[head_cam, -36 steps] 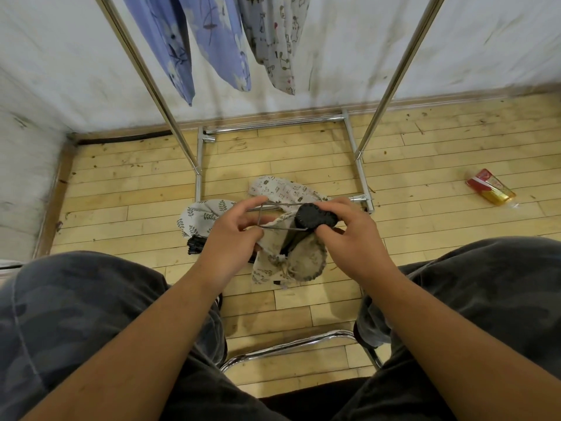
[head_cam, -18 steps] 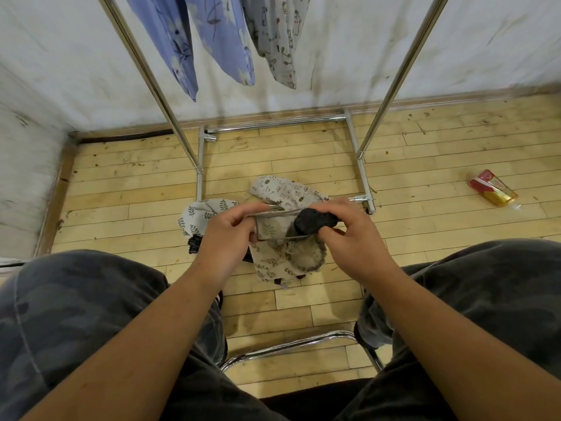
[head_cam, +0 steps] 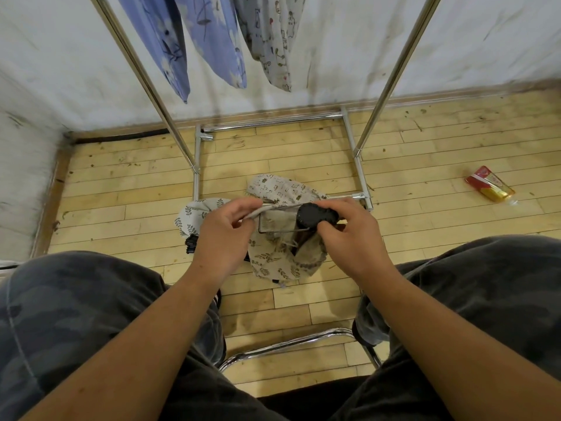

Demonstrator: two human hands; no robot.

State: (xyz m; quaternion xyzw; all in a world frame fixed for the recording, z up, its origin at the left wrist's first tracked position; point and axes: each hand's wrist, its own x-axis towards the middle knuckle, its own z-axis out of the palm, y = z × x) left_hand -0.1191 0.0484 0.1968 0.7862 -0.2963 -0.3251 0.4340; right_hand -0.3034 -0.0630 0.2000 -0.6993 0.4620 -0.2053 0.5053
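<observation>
Knees in dark camouflage trousers are being shown at the near edge, with a curved chrome chair tube [head_cam: 288, 344] between them. Just beyond, a thin grey wire hanger [head_cam: 273, 231] is being held above the pale wooden plank floor [head_cam: 121, 214] by both hands. The left hand [head_cam: 224, 235] is pinching the wire's left end together with a fold of beige leaf-print cloth [head_cam: 273, 264], and the right hand [head_cam: 349, 238] is gripping a black round plastic clip [head_cam: 315, 214] between thumb and fingers. The cloth is hanging below and between the two grips, its bulk under the clip.

Clipping the cloth is judged to be the step in hand. It would be done best with the hem being kept flat and taut along the wire before the clip is closed.

Farther off, a chrome rack base [head_cam: 358, 171] is standing toward the floor's far edge. A red and gold packet [head_cam: 488, 188] is lying toward the right edge, and blue patterned garments [head_cam: 212, 41] are hanging against the wall.
</observation>
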